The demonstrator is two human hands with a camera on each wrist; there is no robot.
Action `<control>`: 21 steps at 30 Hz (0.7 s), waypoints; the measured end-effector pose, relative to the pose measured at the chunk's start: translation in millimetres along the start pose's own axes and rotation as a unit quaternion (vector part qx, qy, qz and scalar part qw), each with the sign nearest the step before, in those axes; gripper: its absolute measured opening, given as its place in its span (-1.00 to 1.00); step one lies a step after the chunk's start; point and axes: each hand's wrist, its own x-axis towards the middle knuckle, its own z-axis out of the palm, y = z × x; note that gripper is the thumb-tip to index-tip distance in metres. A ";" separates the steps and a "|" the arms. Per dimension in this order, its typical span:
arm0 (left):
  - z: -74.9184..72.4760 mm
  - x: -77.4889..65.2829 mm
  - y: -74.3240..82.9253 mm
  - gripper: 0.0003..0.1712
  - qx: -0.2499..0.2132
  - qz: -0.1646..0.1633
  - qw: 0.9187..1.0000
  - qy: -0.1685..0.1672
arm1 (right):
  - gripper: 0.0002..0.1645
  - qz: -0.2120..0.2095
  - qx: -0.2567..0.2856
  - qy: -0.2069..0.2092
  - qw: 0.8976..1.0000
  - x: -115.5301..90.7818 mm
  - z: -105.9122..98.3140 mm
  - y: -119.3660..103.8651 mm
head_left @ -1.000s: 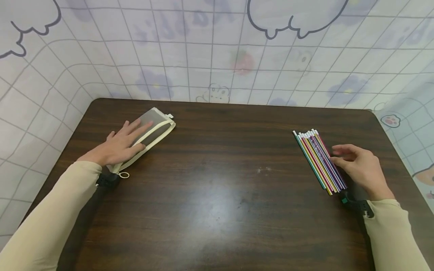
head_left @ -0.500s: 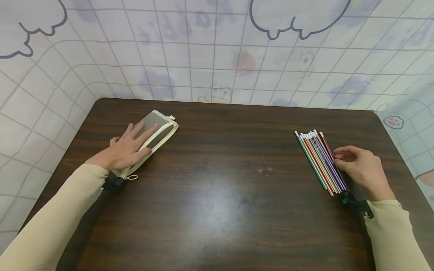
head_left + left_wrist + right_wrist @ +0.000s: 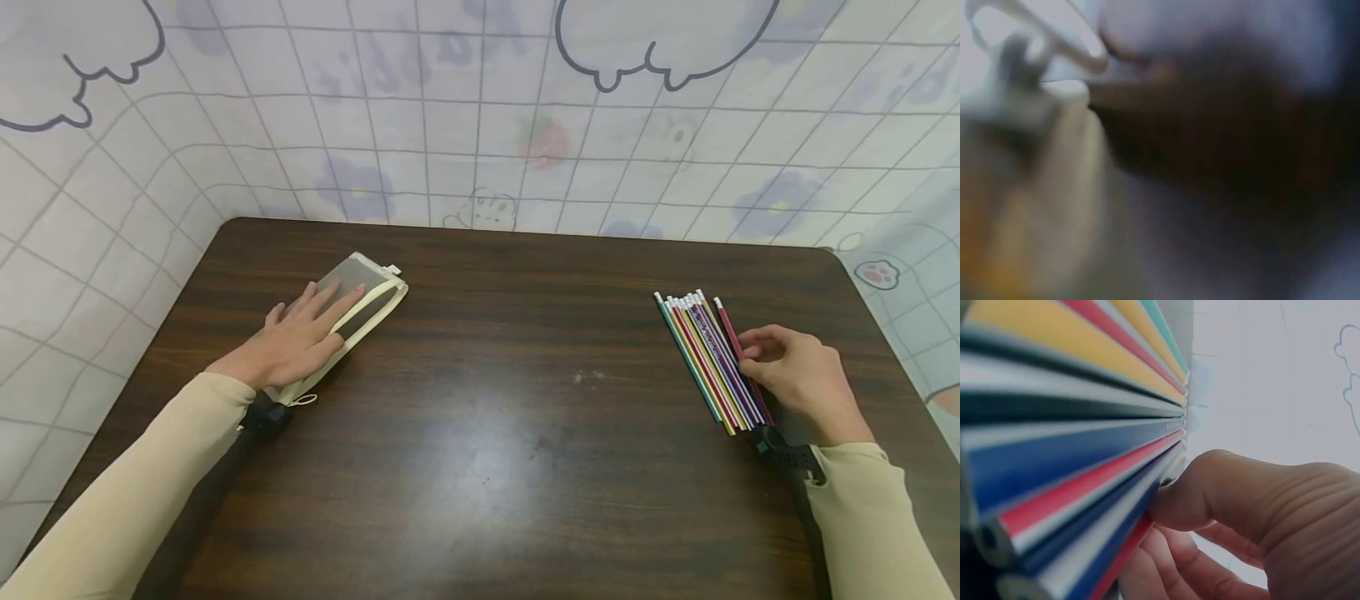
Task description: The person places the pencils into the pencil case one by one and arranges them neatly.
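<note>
My left hand (image 3: 296, 343) lies with spread fingers on a pencil case (image 3: 354, 273) of grey see-through mesh with cream zipper edging. A cream zipper pull loop (image 3: 303, 400) sticks out by the wrist; the left wrist view is mostly blurred. At the right, several striped pencils (image 3: 693, 354) lie side by side on the table, white-tipped ends pointing away. My right hand (image 3: 798, 371) pinches a red pencil (image 3: 727, 325) at the row's right side between thumb and fingers. Its far end is angled apart from the others. In the right wrist view, the thumb (image 3: 1188, 497) presses beside this red pencil.
Everything lies on a dark brown wooden table (image 3: 480, 467). Behind and beside it hangs a white grid-patterned cloth (image 3: 450, 125) with printed flowers and animals. Dark straps with small devices sit at both wrists, the right one (image 3: 787, 454) close to the pencils' near ends.
The red pencil's far end has swung away to the right from the row, with my right hand now pinching it. My left hand and the case have shifted slightly right and nearer.
</note>
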 end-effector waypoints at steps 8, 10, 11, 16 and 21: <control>9.0 -5.3 9.2 -0.23 -0.006 0.002 1.000 0.003 | -0.47 0.003 -0.011 -0.012 1.000 -0.8 -1.4 -0.6; 10.6 -6.6 12.2 -0.23 -0.009 0.004 1.000 0.002 | -0.46 0.003 -0.012 -0.011 1.000 -1.0 -1.8 -0.2; 11.3 -7.2 13.6 -0.24 -0.011 0.003 1.000 0.002 | -0.46 0.003 -0.010 -0.011 1.000 -1.3 -2.0 0.1; 12.7 -11.3 21.1 -0.25 -0.018 -0.003 1.000 -0.003 | -0.44 0.013 0.007 -0.010 1.000 -2.7 -3.7 -0.1; 14.6 -17.2 31.3 -0.24 -0.030 -0.005 1.000 0.001 | -0.44 0.019 0.045 -0.030 0.998 -2.3 -6.6 -1.2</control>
